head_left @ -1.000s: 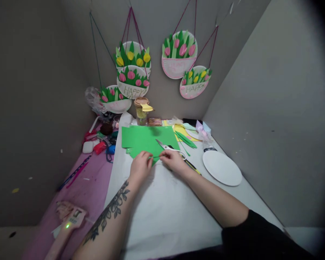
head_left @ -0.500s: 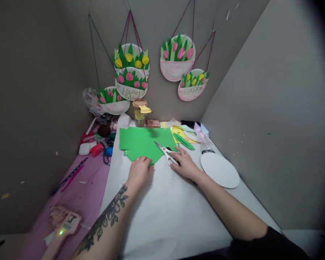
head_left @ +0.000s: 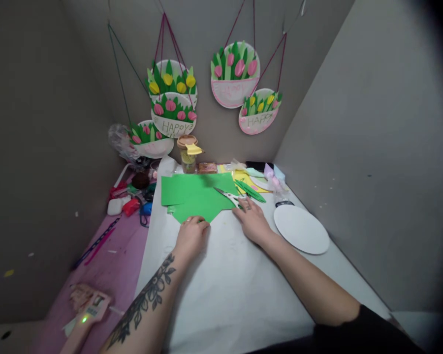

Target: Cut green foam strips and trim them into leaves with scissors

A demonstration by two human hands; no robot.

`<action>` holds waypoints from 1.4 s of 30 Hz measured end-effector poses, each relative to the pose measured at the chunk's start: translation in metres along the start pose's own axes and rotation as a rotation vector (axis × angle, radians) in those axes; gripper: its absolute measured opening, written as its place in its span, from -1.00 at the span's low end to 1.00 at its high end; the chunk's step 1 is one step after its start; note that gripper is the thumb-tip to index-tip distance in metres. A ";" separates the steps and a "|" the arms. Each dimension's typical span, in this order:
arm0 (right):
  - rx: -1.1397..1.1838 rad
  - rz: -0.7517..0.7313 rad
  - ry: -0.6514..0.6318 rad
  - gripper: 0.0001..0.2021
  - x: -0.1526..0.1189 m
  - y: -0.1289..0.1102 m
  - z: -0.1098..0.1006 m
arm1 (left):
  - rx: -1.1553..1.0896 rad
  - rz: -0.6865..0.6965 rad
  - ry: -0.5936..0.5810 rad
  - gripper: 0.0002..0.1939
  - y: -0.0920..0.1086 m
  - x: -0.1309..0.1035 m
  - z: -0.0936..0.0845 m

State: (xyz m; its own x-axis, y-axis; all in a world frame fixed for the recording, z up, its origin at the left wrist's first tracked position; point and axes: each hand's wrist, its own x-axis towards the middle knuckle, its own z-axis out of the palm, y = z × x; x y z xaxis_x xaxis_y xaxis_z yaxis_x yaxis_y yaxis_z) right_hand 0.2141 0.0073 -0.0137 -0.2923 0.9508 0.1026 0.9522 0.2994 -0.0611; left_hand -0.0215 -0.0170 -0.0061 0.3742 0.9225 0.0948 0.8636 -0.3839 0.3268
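Observation:
A green paper sheet lies on the white table cover, its near corner pointing toward me. My left hand is curled over that corner, fingertips pinching its tip. My right hand lies just right of the sheet. Its fingers are closed on the handles of the white-handled scissors, whose blades rest on the sheet's right side and point up-left. My tattooed left forearm and my right forearm reach in from the bottom of the frame.
A white paper plate lies to the right, with green leaf cutouts and yellow paper behind my right hand. A jar stands at the back. Small clutter and a glue gun sit on the pink surface at left. Tulip plate crafts hang on the wall.
Both hands were pinching a thin green strip at the sheet's corner. My right hand let go, moved right to the scissors and closed on their handles. The scissors have turned slightly.

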 end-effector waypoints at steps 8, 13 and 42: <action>0.050 -0.381 -0.094 -0.49 0.018 -0.029 -0.004 | 0.015 -0.046 0.013 -0.73 0.003 -0.001 -0.006; 0.133 -0.378 -0.017 -0.56 0.005 -0.032 -0.011 | 0.068 -0.054 0.008 -0.74 0.001 -0.003 -0.011; 0.221 -0.128 -0.076 -0.85 -0.003 -0.029 0.004 | 0.196 -0.074 -0.122 -0.79 0.014 0.001 -0.002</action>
State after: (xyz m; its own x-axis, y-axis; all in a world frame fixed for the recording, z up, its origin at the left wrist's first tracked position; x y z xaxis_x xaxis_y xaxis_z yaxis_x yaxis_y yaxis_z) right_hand 0.1866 -0.0038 -0.0158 -0.4225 0.9050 0.0494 0.8670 0.4194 -0.2691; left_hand -0.0097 -0.0210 0.0007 0.3353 0.9413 -0.0405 0.9348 -0.3270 0.1390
